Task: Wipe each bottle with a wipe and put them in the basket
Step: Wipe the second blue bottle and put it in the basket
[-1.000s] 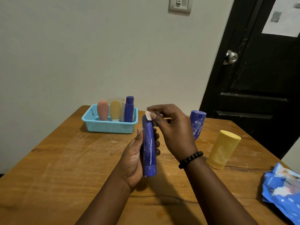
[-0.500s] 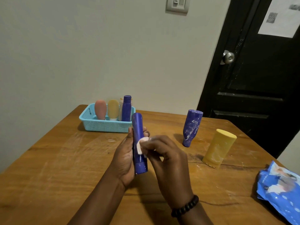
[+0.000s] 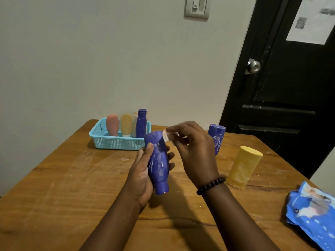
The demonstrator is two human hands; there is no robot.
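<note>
- Blue bottle (image 3: 158,163) held above the wooden worktop (image 3: 59,182), cap end down and toward the camera, flat base up and away; long axis close to upright, top tipped slightly left.
- White smears visible on its near face.
- Left hand (image 3: 143,175) wrapped round the bottle's lower body, thumb on the near left side, fingers (image 3: 170,155) curled round the far right side.
- Right hand (image 3: 194,153) raised at the bottle's top right corner, fingertips pinching a small white wipe (image 3: 166,136) that touches the bottle's upper edge; beaded bracelet (image 3: 211,184) on that wrist.
- Light blue basket (image 3: 117,142) at the far left of the worktop, near the wall, holding a pink bottle (image 3: 112,125), a yellow bottle (image 3: 126,125) and a dark blue bottle (image 3: 141,123), all upright.
- Second blue bottle (image 3: 216,137) standing cap down behind the right hand, partly hidden by it.
- Large yellow bottle (image 3: 243,166) standing to the right, leaning right.
- Blue wipe packet (image 3: 311,212) lying at the worktop's right edge, well apart from the hands.
</note>
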